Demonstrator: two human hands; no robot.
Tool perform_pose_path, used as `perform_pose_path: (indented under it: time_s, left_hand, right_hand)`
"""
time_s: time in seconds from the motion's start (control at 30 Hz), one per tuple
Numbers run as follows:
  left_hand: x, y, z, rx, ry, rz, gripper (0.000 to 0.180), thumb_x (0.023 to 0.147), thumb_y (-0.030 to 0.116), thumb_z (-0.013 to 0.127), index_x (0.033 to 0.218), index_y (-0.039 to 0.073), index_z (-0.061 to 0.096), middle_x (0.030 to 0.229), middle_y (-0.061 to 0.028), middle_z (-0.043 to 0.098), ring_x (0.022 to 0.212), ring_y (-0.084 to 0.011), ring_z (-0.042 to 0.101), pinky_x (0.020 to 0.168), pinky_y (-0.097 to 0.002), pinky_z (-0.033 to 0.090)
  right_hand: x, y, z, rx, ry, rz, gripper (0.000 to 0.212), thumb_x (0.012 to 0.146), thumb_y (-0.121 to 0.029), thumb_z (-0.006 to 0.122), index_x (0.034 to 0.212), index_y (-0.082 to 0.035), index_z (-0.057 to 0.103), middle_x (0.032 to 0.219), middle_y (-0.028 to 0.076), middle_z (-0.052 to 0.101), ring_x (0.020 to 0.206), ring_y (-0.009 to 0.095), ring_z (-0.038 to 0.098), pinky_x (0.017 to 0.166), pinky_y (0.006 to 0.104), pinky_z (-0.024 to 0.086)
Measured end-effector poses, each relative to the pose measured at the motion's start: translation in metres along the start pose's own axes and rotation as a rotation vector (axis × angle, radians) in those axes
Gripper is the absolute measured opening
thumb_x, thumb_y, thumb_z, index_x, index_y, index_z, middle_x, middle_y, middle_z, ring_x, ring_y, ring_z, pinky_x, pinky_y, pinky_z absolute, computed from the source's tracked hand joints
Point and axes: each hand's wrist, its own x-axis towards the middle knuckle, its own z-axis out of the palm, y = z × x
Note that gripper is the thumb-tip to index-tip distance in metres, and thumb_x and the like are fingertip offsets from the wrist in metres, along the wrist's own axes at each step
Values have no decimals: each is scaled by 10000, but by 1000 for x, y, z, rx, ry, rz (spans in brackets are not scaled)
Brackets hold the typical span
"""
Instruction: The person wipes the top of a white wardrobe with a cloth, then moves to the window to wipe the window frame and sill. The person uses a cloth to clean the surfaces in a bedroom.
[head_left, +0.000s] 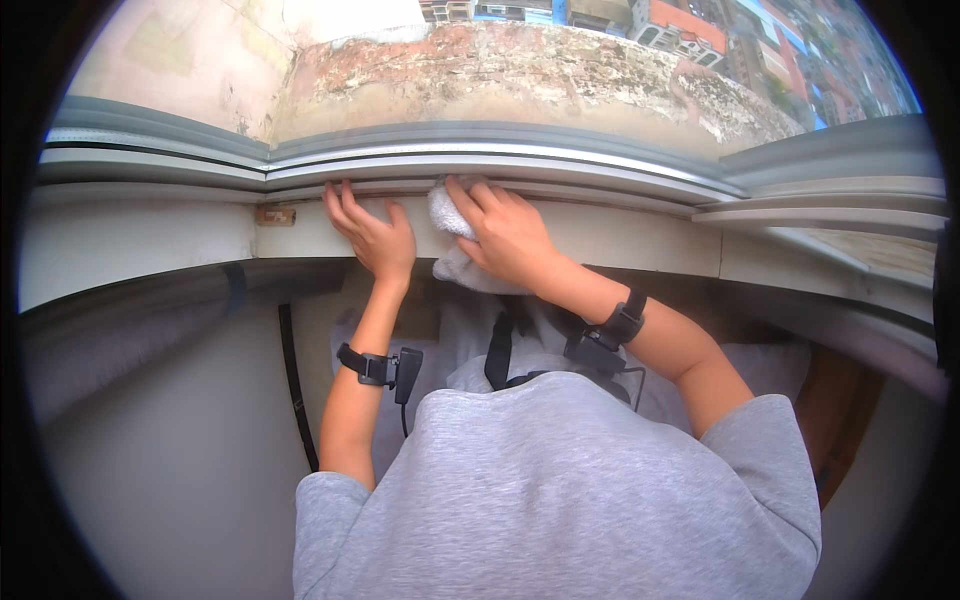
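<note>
A white cloth (452, 216) is bunched under my right hand (508, 235), whose fingers press it against the window track (590, 187). Its loose end hangs over the front edge of the white sill (630, 236). To the left, my left hand (374, 236) rests with spread fingers on the sill, fingertips at the track's near edge, holding nothing. The fingertips of the right hand are partly hidden in the cloth's folds.
Behind the track stands the window frame (500, 160), with a weathered wall (500, 80) outside. A small brown patch (276, 216) marks the sill's left end. Sliding frame rails (830, 217) bend away at the right. Black straps with small devices (380, 369) circle both forearms.
</note>
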Motion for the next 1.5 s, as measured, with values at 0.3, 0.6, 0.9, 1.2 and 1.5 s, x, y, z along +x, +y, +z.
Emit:
perform_pose_path:
  time_s: [0.3,0.6,0.9,1.2,1.5]
  left_hand:
    - [0,-4,0,-13,25,50,635,787,74,584,1364,-24,339,1459,-237,260,1356,-431,247,1098,-498,253]
    - [0,2,2,30,45,14,621,793,87,590,1351,-31,346,1443,-236,282,1345,-431,265,1087,-493,282]
    - [-1,1,0,6,17,13,611,808,63,584,1358,-26,332,1455,-231,267,1360,-429,244,1095,-493,268]
    - [0,0,-1,17,4,29,615,797,57,559,1360,-29,330,1463,-228,253,1359,-433,239,1107,-499,249]
    - [0,1,0,51,9,-21,675,780,64,604,1381,0,303,1469,-204,244,1379,-412,224,1111,-475,261]
  right_hand:
    - [-9,6,-2,52,-10,37,670,748,-233,684,1360,-79,459,1078,106,561,911,304,592,777,394,501]
    - [-68,53,-63,-108,-59,124,699,712,-186,707,1363,-88,471,1022,97,566,891,290,579,761,383,508]
    - [7,-5,18,-65,23,-68,717,732,-307,720,1344,-34,464,1033,89,565,906,242,582,754,343,498]
    - [-27,22,-19,-11,-7,76,656,763,-237,671,1373,-115,462,1064,111,575,927,306,600,766,399,518]
    - [-103,80,-86,-198,66,180,644,721,-223,677,1337,-112,527,881,101,533,777,274,591,647,384,521]
